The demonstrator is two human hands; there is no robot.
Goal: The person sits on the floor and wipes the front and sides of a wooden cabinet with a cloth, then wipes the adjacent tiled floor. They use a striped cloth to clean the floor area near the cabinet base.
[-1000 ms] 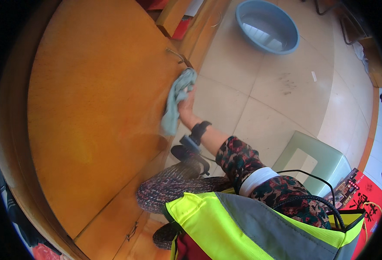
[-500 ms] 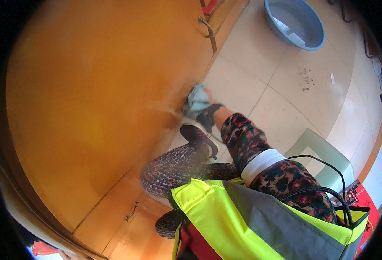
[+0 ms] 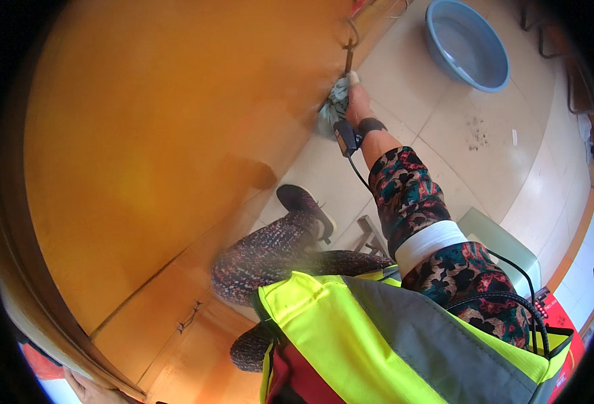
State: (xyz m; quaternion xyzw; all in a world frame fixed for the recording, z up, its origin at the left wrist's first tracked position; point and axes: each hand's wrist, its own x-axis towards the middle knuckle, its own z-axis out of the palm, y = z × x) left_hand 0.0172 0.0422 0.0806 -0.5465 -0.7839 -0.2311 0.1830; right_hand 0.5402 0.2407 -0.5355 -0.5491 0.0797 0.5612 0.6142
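Observation:
My right hand (image 3: 358, 104) reaches out low and is closed around a crumpled pale grey-green cloth (image 3: 334, 108). The cloth presses against the lower edge of a large orange-brown wooden panel (image 3: 149, 135), just short of a curved metal handle (image 3: 353, 34). A black strap with a small dark box (image 3: 346, 137) and cable sits on my right wrist. At the lower left rim, a small part of a hand (image 3: 87, 386) shows by the panel's edge; it may be my left one, but its fingers are mostly cut off.
A blue basin (image 3: 469, 47) holding water stands on the tiled floor (image 3: 405, 111), near dark specks (image 3: 476, 133) and a small white strip (image 3: 514, 137). A pale green plastic stool (image 3: 502, 242) is beside my right arm. My shoe (image 3: 307, 205) is close to the panel.
My right hand has moved the cloth up and to the right along the panel's lower edge, toward the handle. My arm is stretched out farther.

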